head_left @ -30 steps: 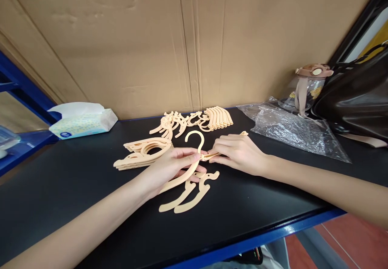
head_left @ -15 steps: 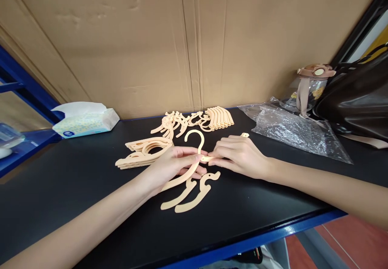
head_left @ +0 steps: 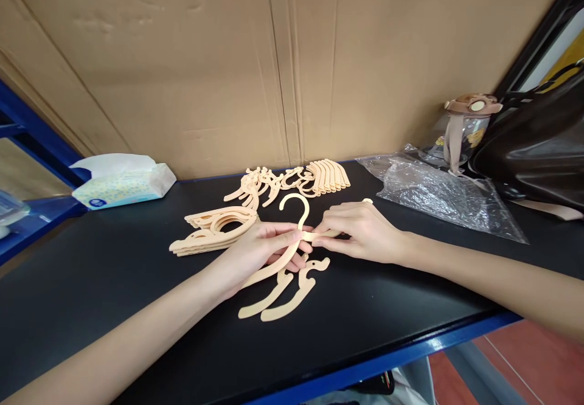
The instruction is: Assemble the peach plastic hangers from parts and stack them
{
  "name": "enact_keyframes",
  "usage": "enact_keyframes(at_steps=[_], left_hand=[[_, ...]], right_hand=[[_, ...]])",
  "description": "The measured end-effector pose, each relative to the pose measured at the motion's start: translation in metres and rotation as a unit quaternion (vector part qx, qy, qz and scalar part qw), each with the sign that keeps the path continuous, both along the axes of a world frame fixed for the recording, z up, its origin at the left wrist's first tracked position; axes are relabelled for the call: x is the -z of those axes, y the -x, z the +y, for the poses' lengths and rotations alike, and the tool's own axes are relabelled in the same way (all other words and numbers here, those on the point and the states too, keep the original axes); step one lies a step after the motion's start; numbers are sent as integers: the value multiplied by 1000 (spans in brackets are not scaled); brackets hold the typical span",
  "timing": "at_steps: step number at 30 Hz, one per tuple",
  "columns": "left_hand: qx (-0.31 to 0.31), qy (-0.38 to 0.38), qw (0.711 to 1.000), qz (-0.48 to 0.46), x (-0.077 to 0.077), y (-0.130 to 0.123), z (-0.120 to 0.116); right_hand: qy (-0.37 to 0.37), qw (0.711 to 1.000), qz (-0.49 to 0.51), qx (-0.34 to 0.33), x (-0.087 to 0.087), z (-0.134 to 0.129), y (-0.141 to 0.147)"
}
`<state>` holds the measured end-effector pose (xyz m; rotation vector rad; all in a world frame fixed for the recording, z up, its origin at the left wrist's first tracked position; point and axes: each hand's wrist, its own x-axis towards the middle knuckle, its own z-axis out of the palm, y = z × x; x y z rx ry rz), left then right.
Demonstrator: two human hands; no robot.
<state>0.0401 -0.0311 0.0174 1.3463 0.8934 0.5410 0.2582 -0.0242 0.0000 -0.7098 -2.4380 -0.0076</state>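
My left hand (head_left: 261, 245) is closed around a pale cream hanger hook piece (head_left: 305, 213), whose hook points up and whose long arm slants down to the left. A second hanger arm (head_left: 311, 236) meets it at the joint between my hands. My right hand (head_left: 365, 231) pinches this arm, and its tip shows beyond the knuckles. The contact at the joint is partly hidden by my fingers. Just below, two loose hanger arms (head_left: 292, 305) lie on the black table. Left of my left hand is a stack of folded hangers (head_left: 194, 244).
Behind my hands lie a jumble of hanger parts (head_left: 250, 187) and a row of nested hanger arms (head_left: 329, 176). A tissue pack (head_left: 123, 186) sits at left. Clear plastic bags (head_left: 433, 192), a bottle (head_left: 472, 128) and a dark bag (head_left: 533, 143) stand at right. Cardboard (head_left: 182, 58) walls the back.
My right hand has turned the hanger arm slightly against the hook piece, and more of it shows under my fingers. The whole view has shifted slightly.
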Motion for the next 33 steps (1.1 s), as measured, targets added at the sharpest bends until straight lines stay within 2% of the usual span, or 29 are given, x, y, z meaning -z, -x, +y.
enact_keyframes(at_steps=[5,12,19,23,28,33], left_hand=[[-16,2,1000,25,-1,-3,-4],[-36,10,998,43,-3,-5,-7],[-12,6,999,48,0,-5,-5],[8,-6,997,71,0,-5,-7],[14,-141,979,147,-2,-7,-15],[-13,-303,920,248,-7,-8,-20]], right_hand=[[-13,1000,3,-9,0,3,-1],[-141,988,27,61,-7,-2,1],[-83,994,11,70,-6,-6,3],[-53,998,-21,42,-6,-2,2],[-8,1000,2,29,-8,-3,1],[95,991,56,75,-11,-5,2]])
